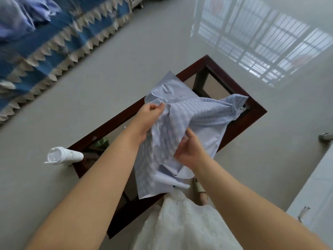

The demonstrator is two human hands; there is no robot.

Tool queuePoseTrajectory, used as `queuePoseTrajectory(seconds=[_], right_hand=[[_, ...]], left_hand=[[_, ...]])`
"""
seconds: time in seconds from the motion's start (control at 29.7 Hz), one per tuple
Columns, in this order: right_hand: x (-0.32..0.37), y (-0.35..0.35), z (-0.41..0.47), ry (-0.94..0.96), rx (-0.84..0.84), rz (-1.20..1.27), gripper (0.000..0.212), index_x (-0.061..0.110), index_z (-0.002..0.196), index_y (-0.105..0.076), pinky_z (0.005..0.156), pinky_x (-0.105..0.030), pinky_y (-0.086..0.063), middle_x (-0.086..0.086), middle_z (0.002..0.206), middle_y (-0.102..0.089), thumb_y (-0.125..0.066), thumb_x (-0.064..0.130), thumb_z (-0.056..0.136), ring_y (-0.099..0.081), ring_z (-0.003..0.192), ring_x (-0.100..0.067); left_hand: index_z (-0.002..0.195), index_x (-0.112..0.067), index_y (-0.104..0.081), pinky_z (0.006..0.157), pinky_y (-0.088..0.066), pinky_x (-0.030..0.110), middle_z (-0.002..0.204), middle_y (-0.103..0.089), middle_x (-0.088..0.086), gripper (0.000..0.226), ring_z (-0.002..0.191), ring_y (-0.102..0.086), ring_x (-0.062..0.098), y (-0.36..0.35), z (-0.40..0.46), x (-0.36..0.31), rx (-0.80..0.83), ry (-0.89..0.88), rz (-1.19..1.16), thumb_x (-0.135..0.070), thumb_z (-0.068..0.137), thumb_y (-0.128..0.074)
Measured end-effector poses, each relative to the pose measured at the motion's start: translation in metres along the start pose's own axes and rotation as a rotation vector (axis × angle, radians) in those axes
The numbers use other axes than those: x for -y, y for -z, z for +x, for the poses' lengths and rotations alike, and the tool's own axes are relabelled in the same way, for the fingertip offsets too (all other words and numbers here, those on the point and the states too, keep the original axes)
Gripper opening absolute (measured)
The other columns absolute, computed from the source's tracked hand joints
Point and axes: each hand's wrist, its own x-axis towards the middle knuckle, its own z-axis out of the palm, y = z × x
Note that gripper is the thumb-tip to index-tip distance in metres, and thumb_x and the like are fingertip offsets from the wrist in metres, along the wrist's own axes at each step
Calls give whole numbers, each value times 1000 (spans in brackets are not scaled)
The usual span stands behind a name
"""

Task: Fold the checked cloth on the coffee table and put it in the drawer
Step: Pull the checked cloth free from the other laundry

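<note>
No lettering can be read anywhere. A small dark label [246,107] sits on the checked cloth [203,112] at about 2 o'clock from the picture's centre; it carries tiny white marks too small to make out. The white lidded cup [64,156], at about 8 o'clock, bears a faint grey print on its side, also illegible.

The checked cloth [183,123] is thin woven fabric, matt and creased, pale blue with a plainer smooth underside. The coffee table [252,114] has a dark, polished wood frame around a clear glass top. A white cup [63,156] looks like smooth plastic. The floor [126,69] is glossy — it mirrors window bars.
</note>
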Motion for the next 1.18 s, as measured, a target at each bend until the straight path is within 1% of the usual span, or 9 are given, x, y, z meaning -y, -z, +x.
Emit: queuePoseTrajectory(seconds=[0.1, 0.17, 0.24, 0.34, 0.64, 0.87, 1.04, 1.11, 1.18], right_hand=[[18, -17, -31, 123, 90, -21, 30, 7, 74, -74, 77, -35, -57, -10, 80, -68, -55, 27, 87, -69, 75, -23], [30, -24, -52, 210, 138, 36, 31, 12, 64, -66, 84, -34, -55, -3, 71, -61, -55, 26, 90, -65, 70, -18], [34, -33, -77, 269, 173, 10, 25, 16, 82, -67, 108, -42, -39, -3, 95, -61, -58, 39, 88, -61, 95, -20], [31, -37, -110, 264, 125, -190, 49, 21, 107, -73, 99, -41, -45, -7, 118, -67, -44, 55, 90, -64, 108, -23], [15, 9, -175, 624, -23, 521, 36, 6, 126, -54, 94, -37, -52, -18, 117, -62, -46, -3, 91, -62, 102, -27], [31, 55, -227, 1046, -364, -439, 52, 19, 134, -46, 73, -33, -60, -4, 118, -61, -59, -1, 88, -65, 95, -14], [59, 83, -278, 1282, -627, -822, 17, 21, 85, -67, 89, -24, -51, -1, 104, -59, -60, 5, 83, -59, 91, -13], [69, 90, -304, 1369, -659, -881, 17, 17, 81, -59, 71, -4, -40, 0, 94, -54, -53, 1, 85, -52, 79, -2], [75, 97, -333, 1428, -656, -948, 13, 14, 81, -53, 56, -12, -37, 4, 70, -52, -46, 6, 88, -46, 59, -2]], left_hand=[[112, -23, -53, 79, -54, 30, 108, -62, 5, 29, 91, -64, 15, 14, -26, -9, 8, -104, 31, -32, 87, -65], [106, -32, -54, 77, -54, 32, 108, -63, 10, 27, 92, -66, 21, 21, -44, -16, 65, -150, 75, -37, 83, -67], [102, -36, -57, 79, -54, 36, 100, -62, 12, 27, 90, -65, 23, 22, -59, -22, 116, -203, 115, -44, 78, -68], [97, -33, -62, 74, -49, 28, 87, -54, 2, 20, 80, -57, 15, 14, -76, -33, 66, -337, 144, -41, 81, -69], [84, -22, -67, 80, -54, 30, 90, -68, -1, 4, 92, -64, 18, -30, -104, -58, -60, -401, 94, -22, 87, -66], [82, -21, -68, 65, -51, 15, 84, -68, -3, 11, 79, -64, 8, -82, -152, -87, 110, -530, 246, -14, 89, -63], [87, -21, -70, 81, -52, 26, 90, -70, -2, 3, 88, -65, 14, -133, -198, -112, 234, -617, 390, -21, 87, -67], [104, -25, -64, 82, -48, 23, 102, -63, -7, 32, 95, -60, 11, -156, -216, -116, 319, -678, 554, -43, 78, -72], [119, -37, -54, 96, -38, 25, 118, -44, -7, 63, 113, -44, 11, -185, -233, -111, 373, -730, 803, -60, 63, -73]])
